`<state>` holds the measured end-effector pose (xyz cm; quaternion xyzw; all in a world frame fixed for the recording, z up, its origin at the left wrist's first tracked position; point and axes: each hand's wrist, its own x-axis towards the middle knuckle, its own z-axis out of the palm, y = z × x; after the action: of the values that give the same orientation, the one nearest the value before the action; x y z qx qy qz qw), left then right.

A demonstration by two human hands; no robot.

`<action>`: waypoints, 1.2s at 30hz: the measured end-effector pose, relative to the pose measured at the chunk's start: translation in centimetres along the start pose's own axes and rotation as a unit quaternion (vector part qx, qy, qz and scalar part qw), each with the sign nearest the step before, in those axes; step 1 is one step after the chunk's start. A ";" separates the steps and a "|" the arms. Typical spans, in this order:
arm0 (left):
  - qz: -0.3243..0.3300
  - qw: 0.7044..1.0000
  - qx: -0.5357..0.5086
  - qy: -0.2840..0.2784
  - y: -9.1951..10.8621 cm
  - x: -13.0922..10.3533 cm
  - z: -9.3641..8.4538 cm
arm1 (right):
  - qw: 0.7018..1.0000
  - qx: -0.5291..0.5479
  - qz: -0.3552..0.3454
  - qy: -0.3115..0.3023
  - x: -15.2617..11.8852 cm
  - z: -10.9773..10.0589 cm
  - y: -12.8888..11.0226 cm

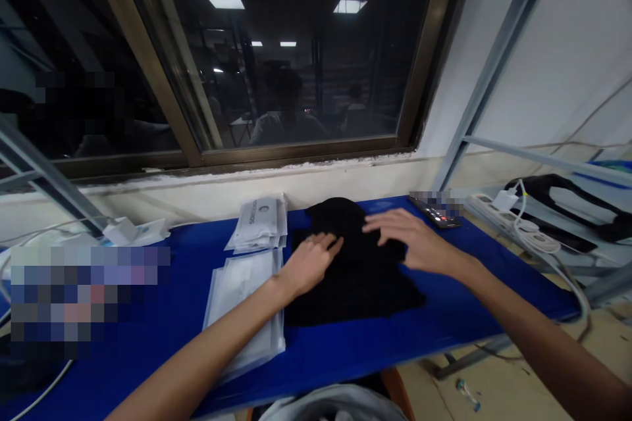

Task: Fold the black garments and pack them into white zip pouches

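Note:
A black cloth garment (pixel 353 283) lies spread on the blue tabletop, its exact kind hard to make out. My left hand (pixel 311 262) rests on its left part, fingers stretched out over the fabric. Over the right edge of the cloth is my right hand (pixel 412 240), fingers apart and slightly bent, and whether they touch the fabric I cannot tell. Left of the garment, beside my left forearm, lies a stack of frosted plastic bags (pixel 247 276). Behind it sits a pile of filled white packets (pixel 259 220) with dark printing.
The blue table (pixel 162 309) stands against a wall under a dark window (pixel 306 46). A phone (pixel 437 210) lies at the back right. Power strips (pixel 518 217) and white cables sit at both sides, near metal posts (pixel 498 59). A plastic-lined bin (pixel 336 404) is below the front edge.

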<state>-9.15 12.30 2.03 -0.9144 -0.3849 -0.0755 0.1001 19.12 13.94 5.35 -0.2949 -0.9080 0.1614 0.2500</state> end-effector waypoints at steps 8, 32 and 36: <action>0.067 0.996 0.004 -0.056 1.9 -3.2 2.5 | 0.997 0.036 0.052 -0.043 1.7 1.6 0.5; -0.016 0.997 -0.075 0.012 -1.1 -1.1 0.0 | 0.990 0.069 0.019 0.122 8.8 6.8 4.0; -0.042 0.990 -0.132 -0.001 -3.7 -0.9 1.0 | 0.998 0.006 -0.062 -0.021 5.8 5.9 1.4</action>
<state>-12.34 14.45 1.30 -0.9029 -0.4095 -0.1285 -0.0252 12.47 17.74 1.90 -0.2333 -0.9287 0.1571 0.2416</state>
